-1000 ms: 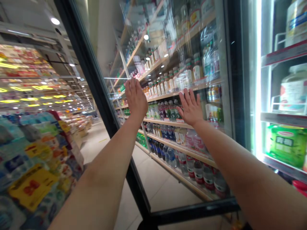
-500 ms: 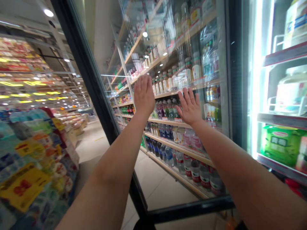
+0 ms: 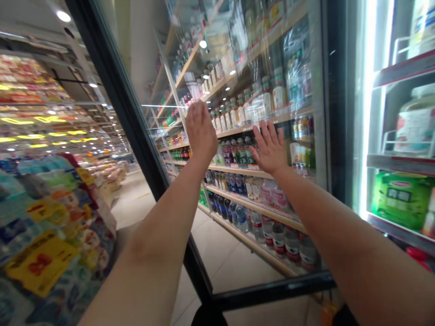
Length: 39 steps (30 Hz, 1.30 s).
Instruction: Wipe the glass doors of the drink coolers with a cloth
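Showing through glass door point(image 3: 123, 104): illegible bottle labels point(image 3: 278, 96)

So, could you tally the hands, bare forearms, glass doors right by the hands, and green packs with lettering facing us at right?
Left hand and right hand: 2
Left forearm and right forearm: 2
Glass door: 1
Green pack: 1
Total: 6

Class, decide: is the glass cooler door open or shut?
Open: the glass cooler door angles away from the lit shelves, which stand uncovered at right.
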Available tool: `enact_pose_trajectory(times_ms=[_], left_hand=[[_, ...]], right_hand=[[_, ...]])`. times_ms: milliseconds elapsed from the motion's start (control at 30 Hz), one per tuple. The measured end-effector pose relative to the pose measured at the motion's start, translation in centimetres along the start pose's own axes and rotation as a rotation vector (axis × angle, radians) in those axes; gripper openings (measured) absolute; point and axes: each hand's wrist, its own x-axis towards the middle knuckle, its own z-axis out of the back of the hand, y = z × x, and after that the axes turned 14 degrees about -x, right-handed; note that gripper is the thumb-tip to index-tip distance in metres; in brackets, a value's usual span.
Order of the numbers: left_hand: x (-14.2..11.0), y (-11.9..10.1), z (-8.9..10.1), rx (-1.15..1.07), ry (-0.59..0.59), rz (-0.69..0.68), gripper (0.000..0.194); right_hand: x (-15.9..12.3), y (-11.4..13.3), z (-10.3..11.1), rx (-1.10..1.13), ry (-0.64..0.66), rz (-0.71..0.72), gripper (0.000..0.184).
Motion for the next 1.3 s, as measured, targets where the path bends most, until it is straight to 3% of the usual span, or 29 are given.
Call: enact_pose_trajectory(times_ms=[100, 200, 333, 433, 567, 633, 733, 800, 867, 967, 1067, 1167, 1233, 1300], left_hand=[[-1.7, -3.3, -2.3, -0.037, 0.154, -0.17, 0.054], [-2.2, -3.6, -2.4, -0.053, 0.231, -0.307, 0.052], [-1.9, 0.0, 0.2, 0.012, 0.012, -0.154, 0.05], [-4.5, 2.1, 2.1, 0.041, -0.126, -0.02, 0.051], [-7.8, 2.8, 3.2, 0.055, -0.154, 0.037, 0.052], [-6.7, 3.3, 3.3, 0.055, -0.135, 0.029, 0.052], [-2.6, 3.9, 2.7, 0.044, -0.138, 0.016, 0.053], [-0.7, 3.2, 1.5, 0.032, -0.142, 0.005, 0.054], [-0.6, 1.2, -0.4, 0.019, -0.111, -0.034, 0.053], [-2.9, -2.5, -3.0, -0.04, 0.083, -0.234, 0.051], [-3.8, -3.8, -3.5, -0.095, 0.248, -0.396, 0.052], [-2.0, -1.2, -1.8, -0.098, 0.181, -0.309, 0.054], [-0.9, 1.3, -0.4, -0.086, 0.067, -0.176, 0.056], [-1.7, 3.0, 0.6, -0.07, -0.082, -0.038, 0.056]], right_hand=[[-0.1, 0.0, -0.1, -0.016, -0.009, -0.002, 0.066], [-0.1, 0.0, -0.3, -0.015, -0.03, 0.007, 0.066], [-0.1, -0.1, -0.6, -0.03, -0.07, 0.013, 0.067], [-0.1, -0.2, -0.6, -0.033, -0.068, 0.01, 0.066], [0.0, 0.0, -0.4, -0.021, -0.047, -0.004, 0.066], [0.0, 0.0, -0.4, -0.022, -0.046, -0.013, 0.066], [0.0, 0.1, -0.5, -0.035, -0.061, -0.012, 0.066], [-0.1, 0.0, -0.6, -0.043, -0.072, -0.008, 0.065], [-0.1, 0.0, -0.6, -0.049, -0.084, -0.009, 0.065], [-0.1, -0.1, -0.5, -0.046, -0.094, -0.014, 0.065], [-0.1, 0.0, -0.4, -0.044, -0.091, -0.016, 0.064], [0.0, 0.0, -0.4, -0.051, -0.077, -0.013, 0.064], [0.0, 0.0, -0.3, -0.044, -0.062, -0.015, 0.065], [0.1, -0.1, -0.3, -0.031, -0.045, -0.014, 0.066]])
